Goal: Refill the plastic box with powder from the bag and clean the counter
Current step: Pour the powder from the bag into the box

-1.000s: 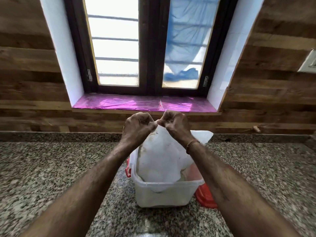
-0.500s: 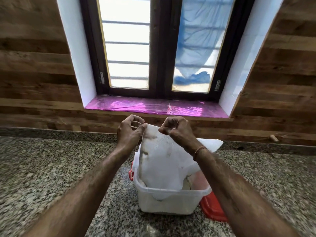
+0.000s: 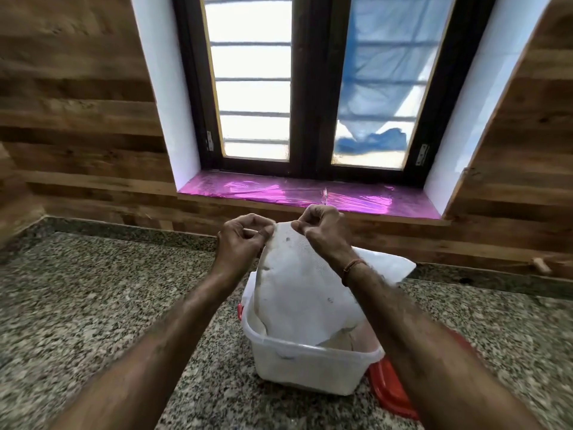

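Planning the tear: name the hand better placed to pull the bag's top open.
Probably the right hand. It pinches the bag at its top edge, with room to pull rightward, while the left hand grips the opposite corner above the plastic box as an anchor.

I am wearing nothing on my forearms: both are showing bare from the lower edge of the view up to the wrists, with fine hair along them. My left hand [image 3: 240, 243], at about eleven o'clock from the centre of the view, is carrying no ring or band that I can see. My right hand [image 3: 325, 232] is wearing a thin orange-brown thread bracelet [image 3: 352, 268] at the wrist, wrapping it snugly at about five o'clock from the knuckles.
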### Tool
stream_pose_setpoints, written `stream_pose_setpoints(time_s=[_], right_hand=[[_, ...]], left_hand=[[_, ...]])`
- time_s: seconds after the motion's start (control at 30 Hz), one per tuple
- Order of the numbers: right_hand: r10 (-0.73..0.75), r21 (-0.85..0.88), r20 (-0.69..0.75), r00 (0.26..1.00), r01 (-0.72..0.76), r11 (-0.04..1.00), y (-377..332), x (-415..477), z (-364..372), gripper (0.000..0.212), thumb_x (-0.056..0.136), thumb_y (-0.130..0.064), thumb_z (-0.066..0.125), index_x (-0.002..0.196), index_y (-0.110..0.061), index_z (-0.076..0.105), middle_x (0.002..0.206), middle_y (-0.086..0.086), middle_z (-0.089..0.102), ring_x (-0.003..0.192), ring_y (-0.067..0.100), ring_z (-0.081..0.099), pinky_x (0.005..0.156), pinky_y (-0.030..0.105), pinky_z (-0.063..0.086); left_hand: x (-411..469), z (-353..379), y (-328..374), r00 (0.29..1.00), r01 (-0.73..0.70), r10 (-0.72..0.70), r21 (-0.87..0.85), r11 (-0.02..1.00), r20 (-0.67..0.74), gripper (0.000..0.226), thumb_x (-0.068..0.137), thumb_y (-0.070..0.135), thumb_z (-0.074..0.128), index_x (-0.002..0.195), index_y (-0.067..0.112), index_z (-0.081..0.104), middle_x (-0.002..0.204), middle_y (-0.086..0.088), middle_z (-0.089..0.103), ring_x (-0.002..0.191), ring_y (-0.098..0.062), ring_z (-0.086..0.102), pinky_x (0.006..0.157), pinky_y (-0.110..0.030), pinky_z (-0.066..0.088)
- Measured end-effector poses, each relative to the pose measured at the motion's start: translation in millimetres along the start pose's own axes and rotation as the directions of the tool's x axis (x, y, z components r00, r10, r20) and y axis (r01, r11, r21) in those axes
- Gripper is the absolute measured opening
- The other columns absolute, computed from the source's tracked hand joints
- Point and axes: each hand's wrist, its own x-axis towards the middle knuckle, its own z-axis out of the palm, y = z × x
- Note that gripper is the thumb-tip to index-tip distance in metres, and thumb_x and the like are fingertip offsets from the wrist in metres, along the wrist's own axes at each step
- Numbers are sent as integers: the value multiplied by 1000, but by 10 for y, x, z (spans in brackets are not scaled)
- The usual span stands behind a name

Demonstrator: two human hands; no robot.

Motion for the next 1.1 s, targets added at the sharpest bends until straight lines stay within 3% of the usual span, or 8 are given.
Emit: stream_pose_setpoints(time_s=[0.2,0.3,0.4,0.5,0.63,0.77,0.87,1.1], right_hand=[[-63,-3,73,995,63,998,-30,-40,4,13,82,-23,85,76,-18,74,76,-3,73,71,9,66,64,26,54],[-131,2,124,983,132,991,-50,-26,-27,4,86,-12,80,83,-11,78,83,3,76,80,15,71,77,35,63],[-151,-9,122,981,153,988,-39,-6,-73,5,86,-7,78,82,-10,79,84,4,76,82,16,71,77,34,62],[-148,-13,122,982,150,989,-18,-41,-73,8,85,-5,78,80,-11,79,84,4,77,79,12,70,71,24,56],[-183,-17,165,969,189,982,-2,-66,-16,10,86,-2,76,83,-10,80,85,3,77,79,11,70,69,16,53],[-196,-35,140,971,202,979,-3,-66,19,11,86,-1,75,82,-9,80,84,2,77,76,8,66,64,7,45],[-201,-34,145,969,208,978,-2,-90,51,12,87,0,74,81,-10,79,82,-1,75,74,6,64,68,18,52],[-271,-22,268,925,287,958,-84,-124,-267,25,90,-36,76,106,-17,74,105,-4,75,91,9,68,78,28,50]], left_hand=[[22,63,153,970,-158,209,325,932,-126,65,98,23,66,155,33,38,151,-3,48,131,-20,51,96,-32,48],[42,82,170,928,-315,371,620,719,41,87,96,24,68,164,23,14,169,-4,22,149,-23,32,110,-36,28],[-37,91,113,927,-355,279,829,433,251,56,97,38,64,150,30,48,149,0,57,127,-23,61,102,-36,45],[-81,40,58,997,-69,35,965,253,62,42,95,59,57,118,26,68,119,-7,74,106,-29,70,88,-42,51],[-124,57,11,955,-226,269,889,398,122,84,94,48,67,160,16,27,162,-14,37,131,-34,55,100,-59,46],[-127,122,150,988,-136,119,903,407,95,30,98,50,57,110,25,68,103,-8,75,94,-33,72,70,-37,51],[-195,117,130,991,-130,85,916,380,106,44,89,48,72,125,24,63,126,-5,68,110,-31,67,80,-42,54],[-101,57,192,988,30,89,708,706,-130,6,86,25,73,81,24,69,74,13,69,78,-14,65,65,-32,48]])
